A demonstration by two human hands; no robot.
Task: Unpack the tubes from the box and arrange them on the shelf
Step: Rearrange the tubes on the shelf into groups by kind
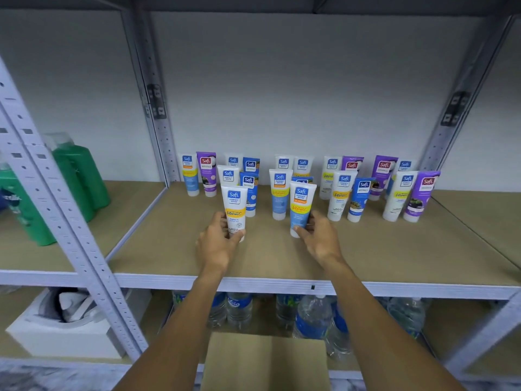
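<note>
At frame centre, the left hand [217, 244] grasps 1 upright white plastic tube [234, 210] and the right hand [318, 238] grasps 1 blue-and-white plastic tube [301, 208], both standing on the tan shelf board [267, 258].

Tubes [342, 198] stand in rows on the shelf [282, 258], bottles [239, 309] beneath it, a box [265, 362] before those.

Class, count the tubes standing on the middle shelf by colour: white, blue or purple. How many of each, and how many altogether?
White tubes: 12
Blue tubes: 4
Purple tubes: 4
Total: 20
</note>
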